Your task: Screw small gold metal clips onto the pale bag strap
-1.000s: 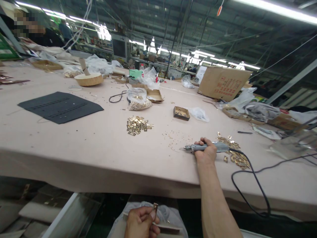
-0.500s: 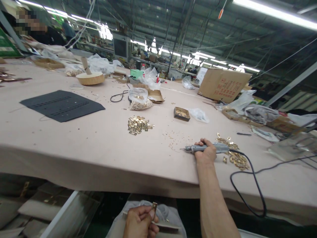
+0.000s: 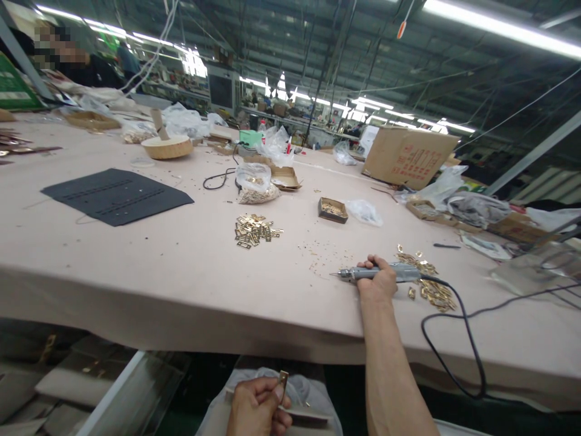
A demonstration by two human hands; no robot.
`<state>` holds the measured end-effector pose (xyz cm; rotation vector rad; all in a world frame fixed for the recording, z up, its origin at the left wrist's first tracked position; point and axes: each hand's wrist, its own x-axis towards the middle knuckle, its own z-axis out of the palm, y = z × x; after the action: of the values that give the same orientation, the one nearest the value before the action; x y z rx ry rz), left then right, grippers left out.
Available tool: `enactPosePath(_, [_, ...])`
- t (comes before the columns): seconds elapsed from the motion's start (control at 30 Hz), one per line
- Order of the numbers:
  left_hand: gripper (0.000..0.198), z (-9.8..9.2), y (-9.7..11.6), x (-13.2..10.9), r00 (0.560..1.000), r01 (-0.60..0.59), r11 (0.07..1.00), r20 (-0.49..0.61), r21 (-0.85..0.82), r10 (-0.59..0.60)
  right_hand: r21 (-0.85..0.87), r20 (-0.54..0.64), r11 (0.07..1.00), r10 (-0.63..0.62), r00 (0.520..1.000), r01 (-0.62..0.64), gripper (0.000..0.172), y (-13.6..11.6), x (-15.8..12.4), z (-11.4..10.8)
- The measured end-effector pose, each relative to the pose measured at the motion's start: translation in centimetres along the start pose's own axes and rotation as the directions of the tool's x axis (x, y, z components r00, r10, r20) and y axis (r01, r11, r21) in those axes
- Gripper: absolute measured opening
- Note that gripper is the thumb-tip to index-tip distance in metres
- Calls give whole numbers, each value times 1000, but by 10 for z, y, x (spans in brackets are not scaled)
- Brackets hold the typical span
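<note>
Factory workshop: ceiling strip lights [image 3: 499, 28], corded power screwdriver [image 3: 406, 272], piled metal fittings [image 3: 255, 232].

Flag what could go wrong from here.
The left hand pinches a small metal piece off the tabletop, so a slip might drop it. The corded driver in the right hand points near scattered tiny bits, which it could sweep aside. Its cord loops past the table's front edge and may snag.

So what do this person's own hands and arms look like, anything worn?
The left hand and right hand are human, with no gloves. The right forearm shows no sleeve, watch or bracelet. The left forearm is out of view, so any sleeve there cannot be told.
</note>
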<state>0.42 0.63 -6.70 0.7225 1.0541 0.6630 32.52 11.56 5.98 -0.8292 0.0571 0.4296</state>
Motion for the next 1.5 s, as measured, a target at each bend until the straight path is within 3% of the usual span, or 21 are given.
enactPosePath(1.5, [55,0,-7,4,1000,-7,1000,-2,29,7,-2,9,1000,18,1000,-18,19,3,-2,2])
